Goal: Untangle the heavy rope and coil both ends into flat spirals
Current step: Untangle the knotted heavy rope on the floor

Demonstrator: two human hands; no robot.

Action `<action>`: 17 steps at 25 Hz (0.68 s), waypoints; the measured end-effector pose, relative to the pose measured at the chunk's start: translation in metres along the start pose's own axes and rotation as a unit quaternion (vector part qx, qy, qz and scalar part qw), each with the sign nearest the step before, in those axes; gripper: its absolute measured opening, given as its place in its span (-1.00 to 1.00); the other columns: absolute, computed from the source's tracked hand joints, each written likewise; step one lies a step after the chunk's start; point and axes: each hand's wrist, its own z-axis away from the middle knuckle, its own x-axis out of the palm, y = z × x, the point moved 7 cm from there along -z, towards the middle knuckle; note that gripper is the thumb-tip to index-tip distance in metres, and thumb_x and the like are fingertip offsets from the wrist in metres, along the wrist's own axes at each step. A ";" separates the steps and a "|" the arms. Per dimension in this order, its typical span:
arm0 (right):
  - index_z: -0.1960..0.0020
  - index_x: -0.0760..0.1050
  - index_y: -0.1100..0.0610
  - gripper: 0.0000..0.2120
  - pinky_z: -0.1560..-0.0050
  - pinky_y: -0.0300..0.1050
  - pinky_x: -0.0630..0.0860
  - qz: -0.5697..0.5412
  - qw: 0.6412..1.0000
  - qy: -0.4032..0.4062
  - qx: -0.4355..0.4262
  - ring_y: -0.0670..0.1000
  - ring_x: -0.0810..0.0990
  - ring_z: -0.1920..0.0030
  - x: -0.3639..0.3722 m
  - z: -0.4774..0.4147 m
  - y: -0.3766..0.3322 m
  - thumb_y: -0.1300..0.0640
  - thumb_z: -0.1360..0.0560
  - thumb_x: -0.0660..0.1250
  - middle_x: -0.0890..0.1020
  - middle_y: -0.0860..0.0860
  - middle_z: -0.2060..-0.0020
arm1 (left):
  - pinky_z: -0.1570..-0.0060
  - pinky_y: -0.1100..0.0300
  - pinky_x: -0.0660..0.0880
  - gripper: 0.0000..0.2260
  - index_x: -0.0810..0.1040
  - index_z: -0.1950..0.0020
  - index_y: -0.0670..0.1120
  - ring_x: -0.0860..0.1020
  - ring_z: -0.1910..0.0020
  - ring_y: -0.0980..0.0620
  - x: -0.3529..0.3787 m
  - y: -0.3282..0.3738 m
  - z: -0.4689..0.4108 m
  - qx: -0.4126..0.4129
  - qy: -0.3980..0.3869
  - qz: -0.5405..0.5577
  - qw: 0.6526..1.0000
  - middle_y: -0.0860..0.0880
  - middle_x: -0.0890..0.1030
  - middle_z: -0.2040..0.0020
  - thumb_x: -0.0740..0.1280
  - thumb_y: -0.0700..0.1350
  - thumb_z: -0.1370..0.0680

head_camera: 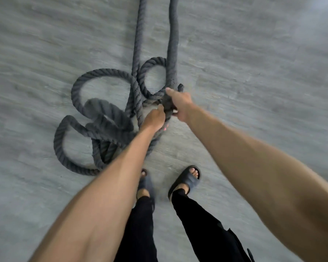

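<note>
Head view, looking down at your own arms and feet. The heavy rope [102, 120], dark grey and thickly twisted, lies tangled on the grey wood-grain floor [254, 63] just ahead of your feet. Two straight runs of it lead away side by side toward the top edge of the frame. Nearer you, the rope forms several loops: a small round one between the two runs, a wider one to its left, and a heap of overlapping bights at lower left, partly blurred by motion.

Your left hand [155, 118] is closed around a strand at the right side of the tangle, fingers wrapped over it. Your right hand [180, 104] grips the same bundle just beside the left, its thumb lying along the top of the rope and its fingers curled beneath. The two hands are nearly touching, both lifted a little above the floor with the rope bunched between them. A few small pink marks [166, 128] show on the strand just below your left hand; their shape is too small to tell.

You wear dark slide sandals [187, 181] and black trousers [203, 224]; the left foot is largely hidden behind your left forearm. No brand, label or legible writing can be made out on the rope, sandals or clothing.
</note>
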 end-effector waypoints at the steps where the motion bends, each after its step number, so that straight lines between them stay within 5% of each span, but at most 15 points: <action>1: -0.08 0.48 0.26 -0.61 0.18 -0.10 0.57 0.011 1.000 0.014 0.000 0.09 0.64 0.13 0.005 0.001 0.012 -0.06 -0.54 0.43 0.64 0.09 0.09 | -0.18 0.01 0.48 -0.52 0.56 -0.14 -0.15 0.60 -0.10 -0.14 0.011 -0.013 -0.002 -0.032 -0.014 0.069 0.997 -0.17 0.64 -0.08 -0.09 0.06 -0.69; 6: -0.20 0.44 0.26 -0.58 -0.08 -0.01 0.46 0.073 0.994 0.071 -0.041 0.11 0.51 -0.02 0.021 0.004 0.028 -0.12 -0.63 0.24 0.50 0.11 0.02 | 0.00 0.18 0.47 -0.76 0.53 -0.22 -0.24 0.54 -0.04 -0.08 0.008 -0.048 0.018 -0.082 0.029 0.258 0.962 -0.13 0.59 -0.10 0.17 -0.25 -0.62; 8: -0.34 0.37 0.30 -0.50 -0.16 -0.01 0.43 0.048 0.991 0.113 -0.049 0.10 0.47 -0.06 0.022 0.008 0.033 -0.12 -0.65 0.18 0.48 0.11 -0.05 | -0.16 0.17 0.46 -0.70 0.49 -0.28 -0.20 0.52 -0.18 -0.09 -0.022 -0.049 0.017 -0.025 0.032 0.145 0.989 -0.13 0.55 -0.24 0.16 -0.27 -0.58; 10: -0.40 0.32 0.29 -0.41 -0.21 0.01 0.49 -0.016 0.990 0.126 -0.061 0.12 0.52 -0.13 0.023 0.010 0.032 -0.16 -0.62 0.22 0.53 0.11 -0.17 | -0.21 0.12 0.42 -0.71 0.51 -0.29 -0.17 0.50 -0.24 -0.12 -0.059 -0.039 0.018 0.038 0.032 -0.124 0.991 -0.13 0.53 -0.28 0.21 -0.22 -0.58; 13: -0.24 0.47 0.30 -0.46 -0.05 0.17 0.65 -0.080 0.986 0.129 -0.075 0.21 0.67 -0.02 0.022 0.007 0.027 -0.16 -0.56 0.31 0.65 0.20 -0.07 | -0.09 -0.03 0.50 -0.80 0.58 -0.13 -0.11 0.55 -0.13 -0.20 -0.094 -0.020 0.019 0.140 0.031 -0.385 0.912 -0.17 0.59 -0.16 0.33 -0.09 -0.55; 17: -0.07 0.57 0.36 -0.51 0.16 0.08 0.70 -0.059 0.984 0.130 -0.104 0.15 0.70 0.15 0.026 0.014 0.030 -0.13 -0.56 0.35 0.69 0.21 0.12 | 0.22 0.03 0.36 -0.86 0.62 -0.04 -0.15 0.45 -0.12 -0.17 -0.090 -0.010 0.046 0.362 0.110 -0.551 0.744 -0.11 0.55 -0.01 0.35 -0.27 -0.50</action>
